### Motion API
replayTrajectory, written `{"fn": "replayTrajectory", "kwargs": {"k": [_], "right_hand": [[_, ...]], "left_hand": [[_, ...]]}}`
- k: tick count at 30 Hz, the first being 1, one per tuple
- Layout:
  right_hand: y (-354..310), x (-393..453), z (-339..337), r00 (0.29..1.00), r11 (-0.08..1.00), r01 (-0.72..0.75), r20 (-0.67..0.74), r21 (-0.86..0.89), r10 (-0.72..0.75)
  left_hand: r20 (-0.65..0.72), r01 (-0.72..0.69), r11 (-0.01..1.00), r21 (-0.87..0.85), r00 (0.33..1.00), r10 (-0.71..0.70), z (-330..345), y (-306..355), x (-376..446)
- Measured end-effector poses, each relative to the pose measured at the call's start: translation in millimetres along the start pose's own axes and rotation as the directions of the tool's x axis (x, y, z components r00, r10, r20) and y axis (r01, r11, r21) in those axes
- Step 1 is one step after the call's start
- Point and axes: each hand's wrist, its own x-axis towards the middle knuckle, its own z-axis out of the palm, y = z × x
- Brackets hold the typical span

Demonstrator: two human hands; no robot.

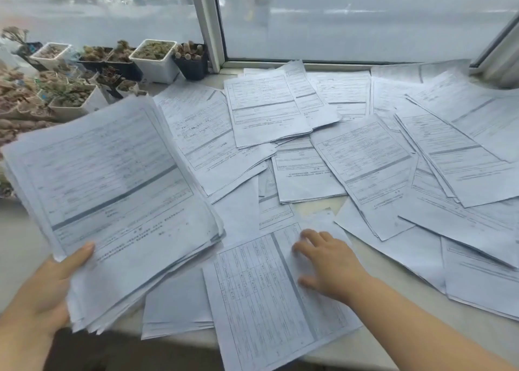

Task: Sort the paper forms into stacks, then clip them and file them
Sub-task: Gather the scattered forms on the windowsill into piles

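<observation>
A: What's in my left hand (42,286)?
B: A thick stack of forms (112,191), gripped at its near corner, thumb on top, lifted at near left.
A: And my right hand (328,261)?
B: Fingers straight, pressing 1 sideways form (266,300) flat at the sill's (393,351) near edge. Loose forms (365,151) spread far and right.

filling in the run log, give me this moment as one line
left hand grips thick stack of forms | right hand flat on loose form | clipping not started

Forms (261,109) — matt printed paper; pots (154,59) — smooth plastic; window (351,19) frosted glass.
</observation>
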Motion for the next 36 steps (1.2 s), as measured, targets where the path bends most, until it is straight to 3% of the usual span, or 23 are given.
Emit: {"fn": "replayTrajectory", "kwargs": {"k": [3, 5, 10, 13, 16, 19, 21, 25, 27, 30, 36], "right_hand": [[-15.0, 26.5, -9.1, 0.997, 0.998, -0.062, -0.046, -0.031, 0.060], [-19.2, 41.7, -17.0, 0.996, 0.993, -0.091, 0.010, -0.076, 0.092], [-13.5, 56.4, -33.4, 0.986, 0.974, -0.146, 0.058, -0.172, 0.158], [-4.9, 42.2, -43.0, 0.984, 0.983, -0.171, 0.033, -0.069, 0.174], [22.7, 14.2, -70.4, 0.928, 0.931, -0.360, -0.077, 0.059, 0.364], [66.0, -20.8, -98.5, 0.731, 0.762, -0.512, -0.266, 0.397, 0.629], [80.0, -38.3, -107.5, 0.634, 0.592, -0.458, -0.222, 0.664, 0.740], [51.1, -35.3, -92.3, 0.682, 0.247, -0.299, 0.025, 0.922, 0.731], [21.6, -20.5, -74.8, 0.738, 0.188, -0.284, 0.089, 0.940, 0.669], [-20.9, 11.3, -40.6, 0.822, 0.219, -0.312, 0.147, 0.925, 0.550], [-102.1, 52.3, -0.3, 0.903, 0.571, -0.272, 0.001, 0.775, 0.429]], "left_hand": [[0.156, 0.083, 0.992, -0.094, 0.986, -0.067, 56.6, 12.9, -33.6], [0.180, 0.159, 0.980, -0.120, 0.974, -0.136, 63.4, 5.2, -36.0], [0.280, 0.251, 0.968, -0.014, 0.930, -0.237, 79.7, -17.7, -35.3], [0.294, 0.285, 0.958, -0.023, 0.918, -0.266, 84.1, -27.2, -29.2], [0.225, 0.306, 0.952, -0.021, 0.929, -0.294, 78.3, -33.4, -22.4], [0.187, 0.324, 0.946, 0.001, 0.929, -0.319, 70.3, -37.5, -19.7], [0.182, 0.345, 0.937, 0.045, 0.920, -0.348, 72.5, -39.9, -22.4], [0.224, 0.368, 0.923, 0.111, 0.896, -0.384, 85.9, -42.0, -32.1], [0.242, 0.361, 0.924, 0.130, 0.892, -0.382, 90.6, -41.5, -33.9], [0.246, 0.375, 0.919, 0.118, 0.886, -0.393, 93.7, -38.7, -32.1], [0.363, 0.435, 0.897, -0.075, 0.850, -0.382, 97.9, -33.0, -32.8]]}}
